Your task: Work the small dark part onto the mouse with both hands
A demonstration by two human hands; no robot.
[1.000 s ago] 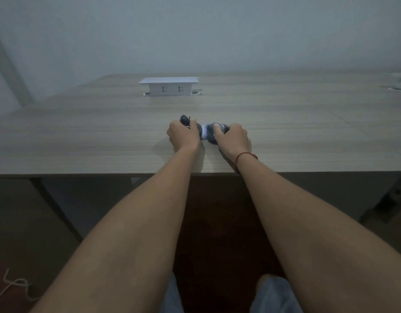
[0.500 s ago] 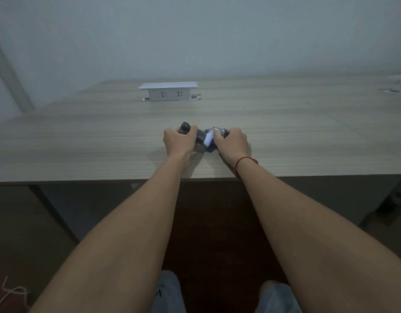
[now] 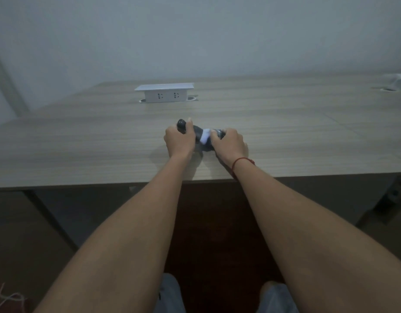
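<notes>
A small dark grey object with a white band, soft-looking and partly hidden, lies on the wooden table between both hands. My left hand grips its rounded dark left end, fingers curled over it. My right hand grips the right end, where a bit of shiny grey shows by the fingers. A red string circles my right wrist. What the object is, I cannot tell.
A white pop-up socket box stands on the table farther back, left of centre. Another white fitting sits at the far right edge. A pale wall rises behind. The table's front edge runs just under my forearms.
Both hands stay on the dark object. The white band between them shows more now, and the object has shifted slightly under the grip.
</notes>
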